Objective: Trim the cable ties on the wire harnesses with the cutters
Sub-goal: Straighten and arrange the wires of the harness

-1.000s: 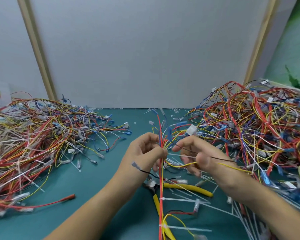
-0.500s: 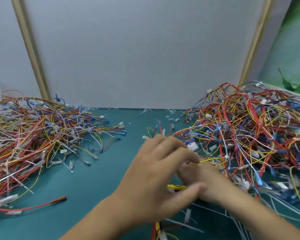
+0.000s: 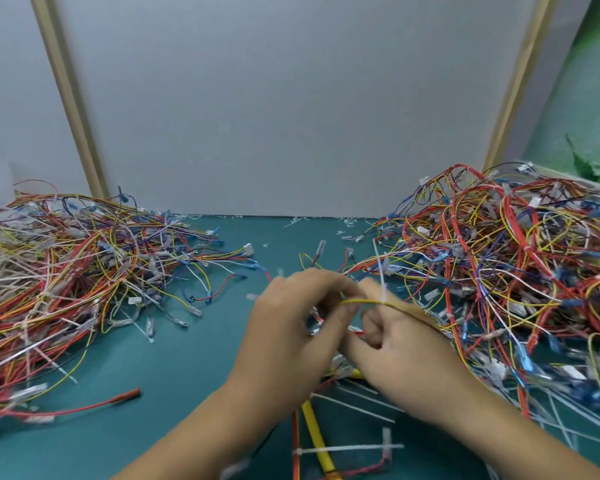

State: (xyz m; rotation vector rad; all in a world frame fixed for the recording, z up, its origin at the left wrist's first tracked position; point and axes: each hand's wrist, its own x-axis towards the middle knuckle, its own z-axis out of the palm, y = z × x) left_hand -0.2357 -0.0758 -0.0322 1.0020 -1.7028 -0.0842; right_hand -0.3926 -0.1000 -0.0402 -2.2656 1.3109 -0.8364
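My left hand (image 3: 291, 337) and my right hand (image 3: 399, 351) meet over the middle of the green mat, both with curled fingers holding one wire harness (image 3: 364, 302). A yellow wire of it runs across both hands, and a white cable tie tail (image 3: 381, 282) sticks up from it by my right fingers. More of the harness, red wires with white ties (image 3: 347, 449), trails toward me. The yellow-handled cutters (image 3: 317, 434) lie on the mat under my wrists, partly hidden. The picture is blurred by motion.
A big heap of harnesses (image 3: 63, 271) fills the left of the green mat (image 3: 174, 386), and a larger heap (image 3: 520, 271) fills the right. A loose red lead (image 3: 94, 405) lies front left. White tie offcuts litter the mat near the grey back panel (image 3: 291, 98).
The harness was held upright between my hands a second ago. My hands then dropped low over the mat, and now they hold it higher with a yellow wire stretched across them.
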